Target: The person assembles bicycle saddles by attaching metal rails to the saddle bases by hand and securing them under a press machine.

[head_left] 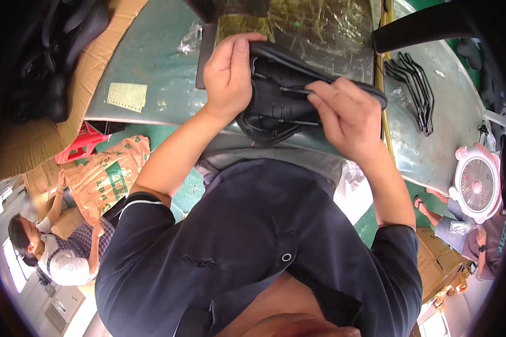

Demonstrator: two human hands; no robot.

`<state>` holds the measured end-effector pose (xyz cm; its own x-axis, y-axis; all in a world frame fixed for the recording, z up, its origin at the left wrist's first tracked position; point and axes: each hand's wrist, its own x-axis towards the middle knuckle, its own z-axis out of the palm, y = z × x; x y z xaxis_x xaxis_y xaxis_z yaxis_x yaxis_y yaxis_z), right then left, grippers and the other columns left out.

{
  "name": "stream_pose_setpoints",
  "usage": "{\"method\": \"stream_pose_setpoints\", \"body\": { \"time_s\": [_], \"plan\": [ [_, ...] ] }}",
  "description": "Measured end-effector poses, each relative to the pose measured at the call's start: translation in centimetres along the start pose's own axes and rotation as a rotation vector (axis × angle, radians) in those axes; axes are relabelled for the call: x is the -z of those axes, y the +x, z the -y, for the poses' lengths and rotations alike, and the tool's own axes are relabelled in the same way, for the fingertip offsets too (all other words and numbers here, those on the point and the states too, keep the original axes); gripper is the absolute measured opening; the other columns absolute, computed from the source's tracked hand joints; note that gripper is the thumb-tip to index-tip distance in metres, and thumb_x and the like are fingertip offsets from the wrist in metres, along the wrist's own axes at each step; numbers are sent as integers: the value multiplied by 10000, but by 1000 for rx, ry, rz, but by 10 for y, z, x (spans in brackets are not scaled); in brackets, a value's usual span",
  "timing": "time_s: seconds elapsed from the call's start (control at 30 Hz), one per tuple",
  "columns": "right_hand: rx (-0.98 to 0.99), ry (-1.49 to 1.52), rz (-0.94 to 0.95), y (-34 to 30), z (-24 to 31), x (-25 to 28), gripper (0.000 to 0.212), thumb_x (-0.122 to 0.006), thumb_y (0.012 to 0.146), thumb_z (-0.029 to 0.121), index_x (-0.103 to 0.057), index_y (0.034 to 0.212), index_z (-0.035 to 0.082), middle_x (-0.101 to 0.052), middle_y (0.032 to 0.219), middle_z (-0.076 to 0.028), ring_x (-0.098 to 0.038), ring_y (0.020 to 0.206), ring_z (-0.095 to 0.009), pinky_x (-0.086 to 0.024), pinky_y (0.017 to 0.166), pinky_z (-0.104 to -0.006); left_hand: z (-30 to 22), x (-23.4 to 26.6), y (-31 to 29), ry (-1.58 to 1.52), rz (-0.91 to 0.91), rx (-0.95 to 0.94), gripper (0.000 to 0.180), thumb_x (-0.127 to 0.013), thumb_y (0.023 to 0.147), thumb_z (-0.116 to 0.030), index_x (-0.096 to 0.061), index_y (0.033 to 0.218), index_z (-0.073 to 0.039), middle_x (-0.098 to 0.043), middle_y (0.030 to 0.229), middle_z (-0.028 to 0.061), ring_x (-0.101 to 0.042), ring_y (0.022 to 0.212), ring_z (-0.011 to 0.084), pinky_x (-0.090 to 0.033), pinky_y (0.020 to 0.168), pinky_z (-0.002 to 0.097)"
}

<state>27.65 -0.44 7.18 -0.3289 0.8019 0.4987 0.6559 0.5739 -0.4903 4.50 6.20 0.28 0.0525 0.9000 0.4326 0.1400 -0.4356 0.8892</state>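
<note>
A black bicycle saddle (276,108) is held underside up at the table's near edge, its ribbed shell facing me. My left hand (229,73) grips its wide end at the left, thumb on the rim and fingers wrapped behind it. My right hand (346,115) pinches a thin black metal rail (295,90) that lies across the underside. The narrow nose (376,96) sticks out past the right hand. The right fingertips partly cover the rail's end, so I cannot tell whether it is seated in the shell.
Several bent black rails (413,90) lie on the green table (168,73) to the right. Behind the saddle is a plastic-covered board (298,22). A cardboard box (104,62) with black saddles stands left. A white fan (478,182) and two other people are at the sides.
</note>
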Motion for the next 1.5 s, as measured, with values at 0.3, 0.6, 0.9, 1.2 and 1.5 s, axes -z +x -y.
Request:
{"method": "stream_pose_setpoints", "body": {
  "time_s": [0.3,0.6,0.9,1.2,1.5],
  "plan": [
    [143,-1,-2,20,-7,-2,147,-856,853,146,-797,985,122,-638,754,-57,-671,637,-285,-533,551,-405,-4,10,-5,151,20,-6,336,-392,1196,-172,-650,1289,21,-713,1238,112,-650,1142,185,-499,1057,331],
    [-337,-168,-326,39,1,17,719,-851,869,401,-614,1339,-88,-651,1288,-295,-675,1100,-482,-570,953,-536,-50,-11,6,700,-20,-353,704,-895,871,-293,-541,1424,-42,-593,1198,250,-624,1054,457,-539,903,523],
    [-262,-247,-374,39,-32,-39,499,-720,767,147,-720,1240,-14,-730,1205,-174,-751,961,-370,-631,823,-455,-29,-34,40,556,100,-383,232,-818,900,-183,-684,835,-5,-695,1318,243,-691,1111,432,-555,930,481],
    [-283,-165,-467,71,-50,-48,517,-786,925,272,-674,1356,8,-747,1254,-192,-758,1070,-367,-627,863,-426,-3,-37,71,510,-58,-442,191,-821,864,-140,-667,818,-38,-761,1229,169,-745,966,373,-601,813,438],
    [-514,213,-404,55,-43,-29,575,-625,1090,239,-499,1550,-82,-636,1483,-278,-620,1394,-345,-466,1176,-419,-30,-30,60,587,-70,-321,578,-859,796,-231,-609,1281,-41,-652,1333,234,-672,1177,449,-575,964,481]
  ]
}}
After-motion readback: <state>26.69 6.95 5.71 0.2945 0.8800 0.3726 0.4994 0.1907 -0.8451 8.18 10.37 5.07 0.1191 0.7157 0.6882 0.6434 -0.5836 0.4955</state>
